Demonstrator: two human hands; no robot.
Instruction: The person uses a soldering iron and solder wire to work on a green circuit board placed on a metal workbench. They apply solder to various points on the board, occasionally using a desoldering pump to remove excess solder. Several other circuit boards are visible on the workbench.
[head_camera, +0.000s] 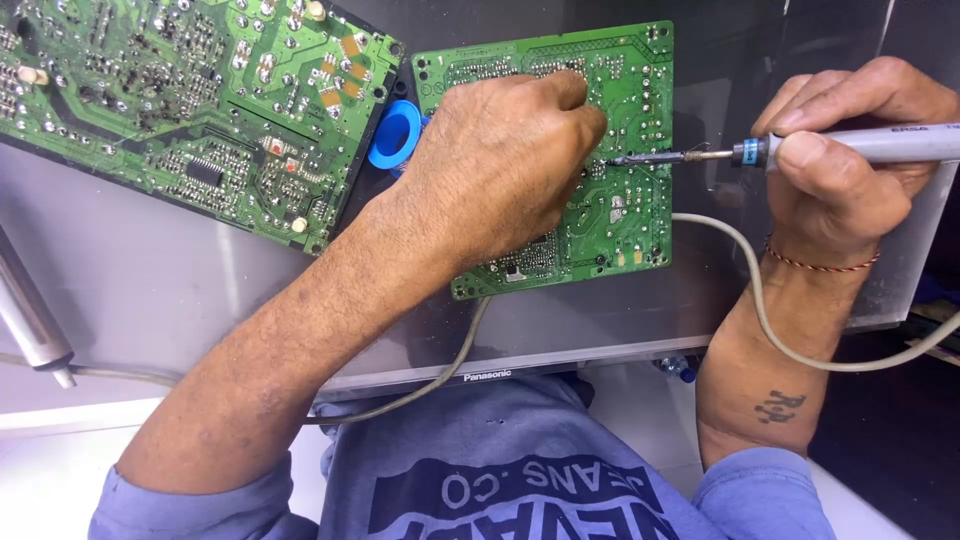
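Observation:
A small green circuit board (630, 150) lies solder side up on a grey panel (150, 290). My left hand (500, 160) rests on it with fingers curled, pressing near its middle. I cannot tell whether it pinches solder wire. My right hand (850, 150) grips a grey soldering iron (800, 150) like a pen. The iron's tip (620, 160) touches the board just beside my left fingertips. The iron's grey cord (750, 300) loops under my right wrist.
A larger green circuit board (180, 100) lies at the upper left, tilted. A blue spool (398, 135) sits between the two boards. A metal cylinder tool (30, 330) lies at the left edge. The panel's front edge runs just above my lap.

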